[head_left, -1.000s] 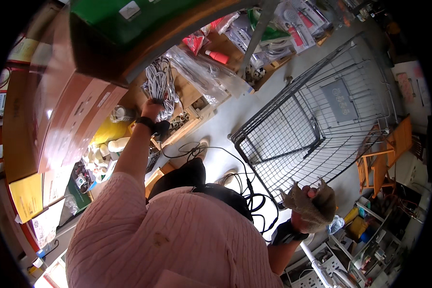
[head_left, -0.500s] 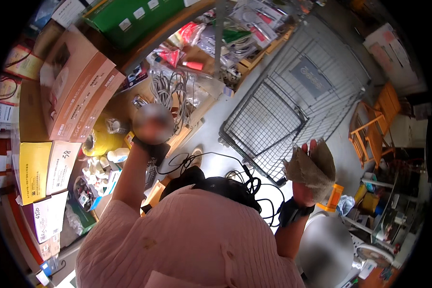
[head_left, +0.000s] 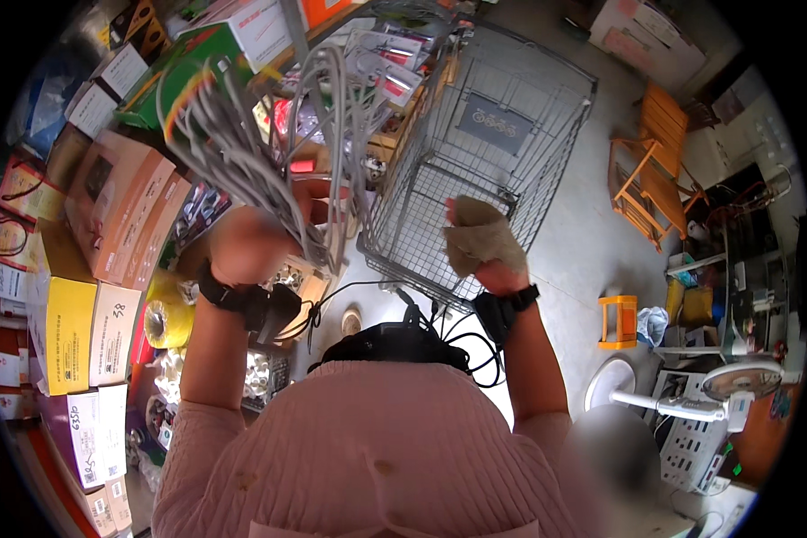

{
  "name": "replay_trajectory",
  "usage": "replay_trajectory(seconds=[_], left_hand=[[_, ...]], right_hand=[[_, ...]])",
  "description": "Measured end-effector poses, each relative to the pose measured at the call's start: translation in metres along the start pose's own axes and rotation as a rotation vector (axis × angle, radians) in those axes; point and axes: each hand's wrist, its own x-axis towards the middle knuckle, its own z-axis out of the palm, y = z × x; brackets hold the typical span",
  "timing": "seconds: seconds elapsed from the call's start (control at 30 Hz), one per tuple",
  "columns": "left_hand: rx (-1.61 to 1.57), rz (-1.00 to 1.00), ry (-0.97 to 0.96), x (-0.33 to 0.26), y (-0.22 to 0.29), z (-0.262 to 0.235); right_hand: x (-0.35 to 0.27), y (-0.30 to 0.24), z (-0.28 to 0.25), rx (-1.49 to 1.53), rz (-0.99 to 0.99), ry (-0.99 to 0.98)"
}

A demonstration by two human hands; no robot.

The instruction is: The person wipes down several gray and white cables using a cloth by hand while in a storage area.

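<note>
Head: looped grey cable point(head_left: 247, 148), coarse cloth point(head_left: 486, 238)

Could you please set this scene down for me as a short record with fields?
Left hand: raised, gripping a grey cable bundle whose loops fan out above it
Right hand: holding a brown cloth that hides much of the fingers
Wrists: a black band on each
Ahead: wire shopping cart with a grey panel
Left side: stacked boxes, among them a yellow box and a brown box
Right side: wooden folding chair and white fan
Unclear: parts of the picture, including the left hand, are blurred
</note>
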Motion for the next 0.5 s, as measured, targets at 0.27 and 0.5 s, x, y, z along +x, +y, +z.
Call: replay_trajectory(seconds=[0.27, 0.5], left_hand=[[0.186, -0.242, -0.133, 0.026, -0.021, 0.049], [0.615, 0.006, 0.008, 0.036, -0.051, 0.090]], right_hand=[[-0.011, -0.025, 0.035, 0.600, 0.264, -0.341], [0.000, 0.021, 0.018, -0.004, -0.162, -0.370]])
